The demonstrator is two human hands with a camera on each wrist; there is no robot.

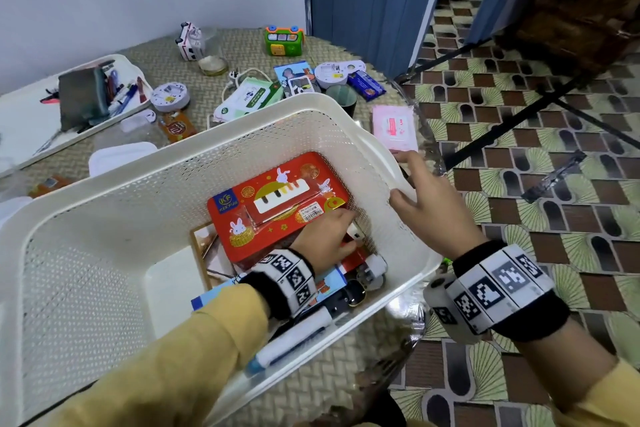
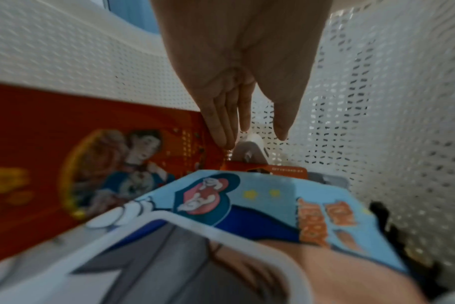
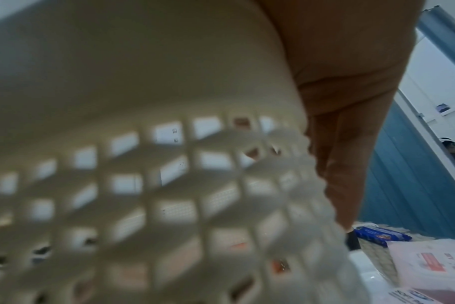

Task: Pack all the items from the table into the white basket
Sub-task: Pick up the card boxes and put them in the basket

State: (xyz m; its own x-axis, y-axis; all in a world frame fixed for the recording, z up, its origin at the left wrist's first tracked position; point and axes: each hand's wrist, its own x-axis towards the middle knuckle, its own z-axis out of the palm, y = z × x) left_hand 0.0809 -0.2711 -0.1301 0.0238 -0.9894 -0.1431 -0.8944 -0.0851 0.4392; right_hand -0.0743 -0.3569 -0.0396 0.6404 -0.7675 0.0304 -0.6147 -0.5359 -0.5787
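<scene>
The white basket stands tilted on the woven table mat. It holds a red tin, a blue cartoon box, a white marker and other small things. My left hand reaches inside, between the tin and the right wall. Its fingers are straight and point down at a small white object without holding it. My right hand grips the basket's right rim, thumb on the inside, fingers down the outer wall.
Beyond the basket lie a pink pack, green wet wipes, a blue packet, cards, a dark cup, two white round devices, a green toy and a pen tray. Tiled floor lies right.
</scene>
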